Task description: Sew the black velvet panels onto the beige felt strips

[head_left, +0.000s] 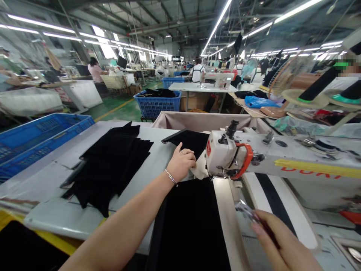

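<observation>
My left hand [181, 162] reaches forward beside the head of a white sewing machine [225, 154]. Its fingers are curled and pressed on the edge of a black fabric piece [188, 140] behind the needle. More black fabric [188, 222] lies on the table in front of the machine, under my forearm. My right hand [279, 241] is at the lower right, fingers closed on a small shiny tool [246, 210] that is blurred. A stack of black cut pieces [109, 165] lies on the white table [56, 177] to the left.
A blue plastic crate [36, 135] stands at the table's left edge, and another blue crate [158, 103] holds dark cloth further back. A beige cloth bin [203, 120] sits behind the machine. Thread cones [321, 84] stand at right. Other people work at distant tables.
</observation>
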The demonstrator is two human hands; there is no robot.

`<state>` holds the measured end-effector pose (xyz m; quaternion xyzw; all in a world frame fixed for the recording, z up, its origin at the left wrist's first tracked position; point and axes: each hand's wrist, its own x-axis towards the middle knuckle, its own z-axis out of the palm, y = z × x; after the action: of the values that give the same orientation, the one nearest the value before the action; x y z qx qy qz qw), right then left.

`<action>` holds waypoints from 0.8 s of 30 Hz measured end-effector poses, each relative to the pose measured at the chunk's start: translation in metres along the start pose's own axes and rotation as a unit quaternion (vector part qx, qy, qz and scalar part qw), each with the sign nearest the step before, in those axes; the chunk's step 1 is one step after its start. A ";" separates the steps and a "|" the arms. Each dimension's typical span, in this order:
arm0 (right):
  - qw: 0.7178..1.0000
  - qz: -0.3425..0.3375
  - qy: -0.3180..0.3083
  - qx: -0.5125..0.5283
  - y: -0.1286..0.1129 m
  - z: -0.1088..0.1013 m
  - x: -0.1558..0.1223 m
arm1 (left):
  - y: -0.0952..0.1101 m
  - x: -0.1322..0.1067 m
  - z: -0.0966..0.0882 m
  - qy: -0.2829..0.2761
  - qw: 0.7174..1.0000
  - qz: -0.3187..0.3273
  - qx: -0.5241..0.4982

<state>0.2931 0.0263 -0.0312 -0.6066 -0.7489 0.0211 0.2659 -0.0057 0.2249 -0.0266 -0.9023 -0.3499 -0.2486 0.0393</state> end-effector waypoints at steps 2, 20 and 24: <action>0.998 0.000 -0.051 -0.028 -0.034 0.019 0.026 | 0.003 0.000 -0.003 0.001 1.000 0.004 -0.006; 0.972 0.035 -0.057 -0.227 -0.078 0.095 0.089 | 0.013 0.001 -0.015 -0.043 0.999 -0.021 -0.011; 0.980 0.024 -0.065 -0.189 -0.076 0.093 0.089 | 0.014 -0.002 -0.021 -0.020 0.999 -0.050 -0.011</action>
<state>0.1746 0.1154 -0.0508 -0.6611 -0.7403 -0.0750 0.0966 -0.0067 0.2082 -0.0072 -0.8889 -0.3924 -0.2360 0.0104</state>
